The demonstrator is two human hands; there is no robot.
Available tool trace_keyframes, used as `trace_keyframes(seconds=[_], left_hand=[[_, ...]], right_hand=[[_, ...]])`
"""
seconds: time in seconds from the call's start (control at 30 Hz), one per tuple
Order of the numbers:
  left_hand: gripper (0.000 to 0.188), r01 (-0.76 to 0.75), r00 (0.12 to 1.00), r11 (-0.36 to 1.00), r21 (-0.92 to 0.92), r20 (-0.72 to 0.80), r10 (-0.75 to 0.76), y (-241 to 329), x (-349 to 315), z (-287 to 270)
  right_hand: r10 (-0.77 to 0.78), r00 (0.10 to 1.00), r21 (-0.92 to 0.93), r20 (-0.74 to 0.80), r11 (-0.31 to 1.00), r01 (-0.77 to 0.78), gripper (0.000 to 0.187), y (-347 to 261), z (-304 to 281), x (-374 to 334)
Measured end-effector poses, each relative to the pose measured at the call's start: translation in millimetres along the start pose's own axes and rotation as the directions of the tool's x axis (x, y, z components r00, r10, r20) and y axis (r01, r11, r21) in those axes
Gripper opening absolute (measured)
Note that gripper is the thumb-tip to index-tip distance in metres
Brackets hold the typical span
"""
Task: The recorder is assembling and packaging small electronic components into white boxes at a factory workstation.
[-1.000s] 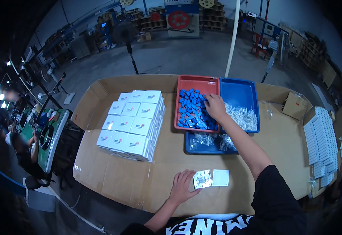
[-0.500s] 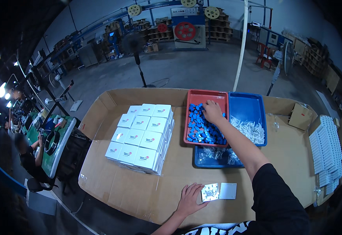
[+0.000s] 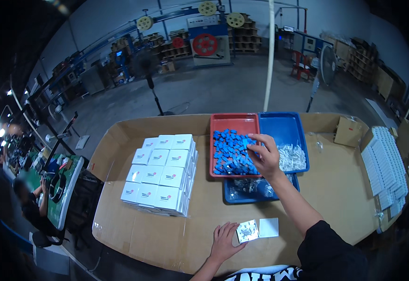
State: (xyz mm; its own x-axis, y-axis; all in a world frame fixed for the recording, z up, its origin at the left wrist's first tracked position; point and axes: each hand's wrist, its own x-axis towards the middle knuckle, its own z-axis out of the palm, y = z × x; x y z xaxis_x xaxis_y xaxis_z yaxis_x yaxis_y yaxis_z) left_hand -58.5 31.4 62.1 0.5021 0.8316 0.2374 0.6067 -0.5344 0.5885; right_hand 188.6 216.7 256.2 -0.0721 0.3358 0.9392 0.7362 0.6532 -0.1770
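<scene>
My left hand (image 3: 223, 243) rests on the cardboard at the near side, its thumb and fingers around the left edge of an open white square plastic box (image 3: 247, 231). Some fittings show inside that box, too small to make out. Right beside it lies a flat white square cover (image 3: 269, 227). Above the right edge of the red tray (image 3: 235, 120) is my right hand (image 3: 266, 157), thumb and fingers pinching a small blue plastic piece (image 3: 246, 142). Many like blue pieces (image 3: 232, 151) lie heaped in the red tray below.
A blue tray (image 3: 279, 122) with white slim parts (image 3: 291, 157) adjoins the red one. Under both, another blue tray (image 3: 242, 198) holds clear bags. Stacked white boxes (image 3: 159, 173) stand left; rows of white pieces (image 3: 385, 168) stand right. Cardboard walls rim the table. A person (image 3: 33, 206) works far left.
My right hand has lifted out of the blue pieces and come nearer and to the right, a blue piece in its fingertips. My left hand stays at the white box. The whole view has shifted slightly.
</scene>
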Motion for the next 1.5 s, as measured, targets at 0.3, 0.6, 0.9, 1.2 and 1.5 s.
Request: trace_keyframes(seconds=[0.3, 0.6, 0.9, 1.2, 1.5], left_hand=[[0.079, -0.014, 1.000, 0.999, 0.047, -0.013, 0.015, -1, 4, 2], [0.080, 0.015, 1.000, 0.998, 0.069, 0.012, -0.015, 4, -2, 3], [0.082, 0.031, 1.000, 0.998, 0.053, -0.002, -0.031, 3, 2, 6], [0.080, 0.021, 1.000, 0.999, 0.025, -0.001, -0.021, -1, 5, 1], [0.087, 0.045, 0.999, 0.999, 0.025, 0.001, -0.045, -6, 0, 7]], right_hand=[[-0.132, 0.989, 0.071, -0.061, 0.988, 0.136, 0.035, -55, -77, -10], [0.119, 0.992, 0.282, -0.045, 0.954, -0.101, 0.033, -84, -101, -21], [0.793, 0.251, 0.802, 0.555, -0.430, -0.415, 0.035, -123, -90, -106], [0.675, 0.242, 0.717, 0.697, -0.662, -0.219, 0.041, -129, -116, -122], [0.746, 0.279, 0.494, 0.605, -0.077, -0.866, 0.042, -113, -90, -161]])
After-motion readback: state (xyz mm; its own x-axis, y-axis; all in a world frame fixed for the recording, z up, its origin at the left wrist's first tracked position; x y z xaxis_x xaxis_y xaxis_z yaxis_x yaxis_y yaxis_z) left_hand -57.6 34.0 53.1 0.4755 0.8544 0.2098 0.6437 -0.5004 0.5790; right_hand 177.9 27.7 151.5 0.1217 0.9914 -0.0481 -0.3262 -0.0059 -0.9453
